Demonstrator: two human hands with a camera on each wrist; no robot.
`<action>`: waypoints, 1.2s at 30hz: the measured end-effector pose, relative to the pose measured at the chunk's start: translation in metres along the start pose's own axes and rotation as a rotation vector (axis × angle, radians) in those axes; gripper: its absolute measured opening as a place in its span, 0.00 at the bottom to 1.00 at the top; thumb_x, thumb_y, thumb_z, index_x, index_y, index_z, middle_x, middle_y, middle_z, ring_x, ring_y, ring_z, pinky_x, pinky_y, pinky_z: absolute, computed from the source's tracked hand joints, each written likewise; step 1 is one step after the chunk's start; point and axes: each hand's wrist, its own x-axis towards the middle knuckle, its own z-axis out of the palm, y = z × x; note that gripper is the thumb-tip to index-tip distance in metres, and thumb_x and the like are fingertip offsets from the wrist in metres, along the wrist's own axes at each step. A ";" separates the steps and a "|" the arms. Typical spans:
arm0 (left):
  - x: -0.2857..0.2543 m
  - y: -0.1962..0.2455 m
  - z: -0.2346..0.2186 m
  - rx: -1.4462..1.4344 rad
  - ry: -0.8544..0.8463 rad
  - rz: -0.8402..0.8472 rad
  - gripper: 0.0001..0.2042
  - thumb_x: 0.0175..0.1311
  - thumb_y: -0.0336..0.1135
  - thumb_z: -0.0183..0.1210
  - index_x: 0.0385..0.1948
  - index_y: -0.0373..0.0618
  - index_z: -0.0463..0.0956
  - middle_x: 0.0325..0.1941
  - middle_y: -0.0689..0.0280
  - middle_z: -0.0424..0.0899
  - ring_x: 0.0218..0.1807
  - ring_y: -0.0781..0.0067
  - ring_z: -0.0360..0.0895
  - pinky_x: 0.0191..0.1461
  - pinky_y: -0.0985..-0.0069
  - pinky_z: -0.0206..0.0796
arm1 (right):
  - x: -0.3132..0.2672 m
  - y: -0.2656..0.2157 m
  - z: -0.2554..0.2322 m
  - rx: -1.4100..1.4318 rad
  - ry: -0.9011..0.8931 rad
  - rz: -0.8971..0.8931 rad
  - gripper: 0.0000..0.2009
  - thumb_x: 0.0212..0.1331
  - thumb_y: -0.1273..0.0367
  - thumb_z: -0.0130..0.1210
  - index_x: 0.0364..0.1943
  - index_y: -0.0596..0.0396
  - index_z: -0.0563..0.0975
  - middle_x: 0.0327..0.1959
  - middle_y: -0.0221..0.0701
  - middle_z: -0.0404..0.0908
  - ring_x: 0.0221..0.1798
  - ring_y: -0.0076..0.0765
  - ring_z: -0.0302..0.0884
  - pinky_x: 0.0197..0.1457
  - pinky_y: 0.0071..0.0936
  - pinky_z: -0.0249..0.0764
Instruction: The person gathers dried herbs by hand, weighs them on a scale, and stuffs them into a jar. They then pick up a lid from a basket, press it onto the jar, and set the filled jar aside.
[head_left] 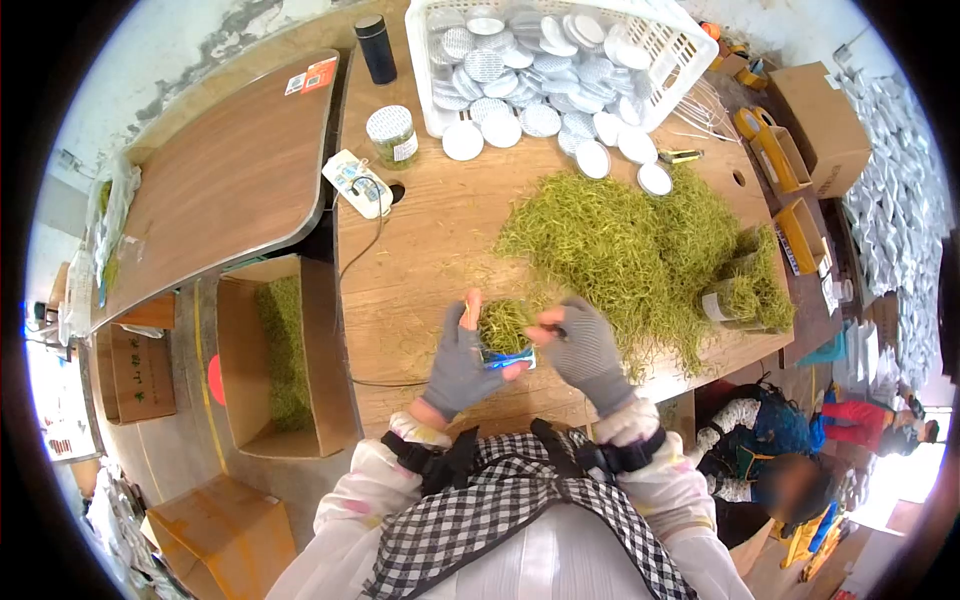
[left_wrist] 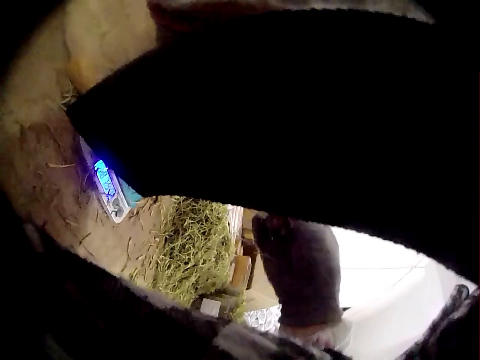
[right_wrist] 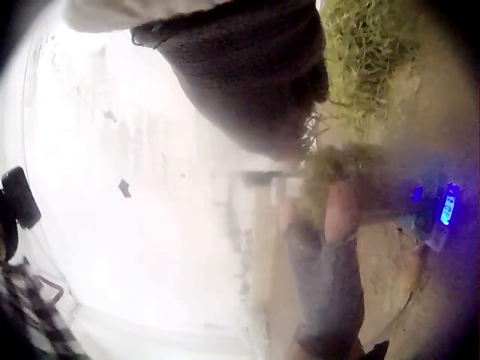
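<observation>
Both hands wear grey fingerless gloves. The left hand (head_left: pixel 458 362) has its thumb and finger around what looks like a clear jar packed with dried green herb (head_left: pixel 505 325). Close by, a small scale's blue-lit display (head_left: pixel 512 358) shows by the left thumb; it glows in both wrist views too. The right hand (head_left: pixel 585 352) is beside the jar's mouth, its fingers curled; the right wrist view shows herb strands (right_wrist: pixel 311 127) at its fingertips. A large heap of the same herb (head_left: pixel 625 245) lies beyond the hands. Dark cloth hides most of the left wrist view.
A white basket (head_left: pixel 425 75) of round silvery lids stands at the back, with several lids in front. A filled jar (head_left: pixel 393 138), power strip (head_left: pixel 358 184) and black flask (head_left: pixel 375 50) are back left. Herb-filled jars (head_left: pixel 715 305) lie right. A carton of herb (head_left: pixel 240 360) stands left.
</observation>
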 end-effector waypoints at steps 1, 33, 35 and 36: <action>-0.001 -0.001 0.002 -0.033 0.014 -0.015 0.62 0.47 0.56 0.77 0.78 0.37 0.44 0.66 0.36 0.66 0.64 0.34 0.69 0.65 0.51 0.68 | 0.005 -0.001 0.013 -0.136 0.004 -0.061 0.09 0.54 0.65 0.71 0.36 0.51 0.86 0.36 0.35 0.82 0.39 0.43 0.81 0.43 0.38 0.76; 0.040 0.008 0.003 0.107 -0.099 0.181 0.26 0.50 0.37 0.74 0.54 0.46 0.78 0.60 0.56 0.75 0.61 0.46 0.75 0.66 0.44 0.67 | 0.324 0.135 -0.051 -0.524 0.068 0.458 0.50 0.50 0.51 0.75 0.74 0.60 0.61 0.67 0.52 0.73 0.71 0.56 0.71 0.73 0.44 0.70; 0.038 0.007 0.003 0.107 -0.114 0.164 0.28 0.47 0.39 0.76 0.54 0.48 0.79 0.60 0.55 0.74 0.61 0.45 0.75 0.65 0.43 0.68 | 0.343 0.154 -0.048 -0.555 0.056 0.465 0.53 0.49 0.52 0.75 0.77 0.59 0.57 0.71 0.52 0.69 0.71 0.55 0.71 0.73 0.43 0.70; 0.036 0.006 0.003 0.107 -0.125 0.153 0.28 0.47 0.39 0.76 0.54 0.48 0.79 0.60 0.55 0.74 0.61 0.45 0.75 0.65 0.43 0.68 | 0.346 0.158 -0.048 -0.517 0.013 0.448 0.53 0.49 0.53 0.75 0.77 0.59 0.57 0.71 0.53 0.68 0.71 0.55 0.71 0.73 0.43 0.70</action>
